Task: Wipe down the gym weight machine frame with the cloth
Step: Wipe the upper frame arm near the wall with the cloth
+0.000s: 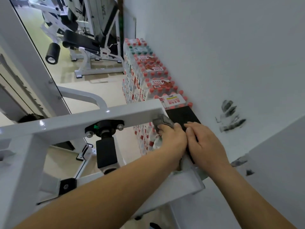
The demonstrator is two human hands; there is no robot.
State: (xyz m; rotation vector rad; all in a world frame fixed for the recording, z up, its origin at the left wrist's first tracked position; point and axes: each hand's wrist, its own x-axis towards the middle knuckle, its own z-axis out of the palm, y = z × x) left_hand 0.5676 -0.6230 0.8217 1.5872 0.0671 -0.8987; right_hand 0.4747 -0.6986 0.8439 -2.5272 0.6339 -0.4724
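— What stands along the white wall [231, 47]?
— Shrink-wrapped packs of bottled water [148, 75], red caps, stacked in a row; dark scuff marks [231, 118] nearby.
— And further off?
— A cream floor [92, 83], with a black-padded exercise bench [85, 45] on white legs.

left hand [171, 138] clenched, right hand [204, 142] flat
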